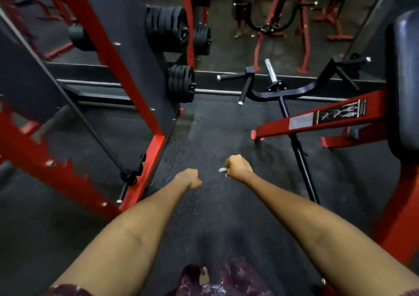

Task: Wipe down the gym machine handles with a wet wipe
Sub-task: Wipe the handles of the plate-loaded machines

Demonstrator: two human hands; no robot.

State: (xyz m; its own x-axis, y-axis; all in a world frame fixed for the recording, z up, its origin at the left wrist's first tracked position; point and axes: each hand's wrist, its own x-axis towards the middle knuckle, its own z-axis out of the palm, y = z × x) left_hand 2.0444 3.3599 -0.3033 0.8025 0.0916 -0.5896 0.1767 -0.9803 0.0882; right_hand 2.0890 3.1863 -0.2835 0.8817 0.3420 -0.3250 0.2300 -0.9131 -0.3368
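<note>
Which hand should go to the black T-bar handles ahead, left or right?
Right. The right hand is closed on the crumpled white wet wipe, and the black curved metal handle bar lies ahead on that side. The left hand is a fist with nothing visible in it, nearer the red steel rack.

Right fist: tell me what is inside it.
A bit of pale wipe pokes out of the closed right hand. The rest is covered by the curled fingers.

A crumpled white wet wipe (222, 170) pokes out beside black machine handles (243, 91) (chrome-capped, untouched).
</note>
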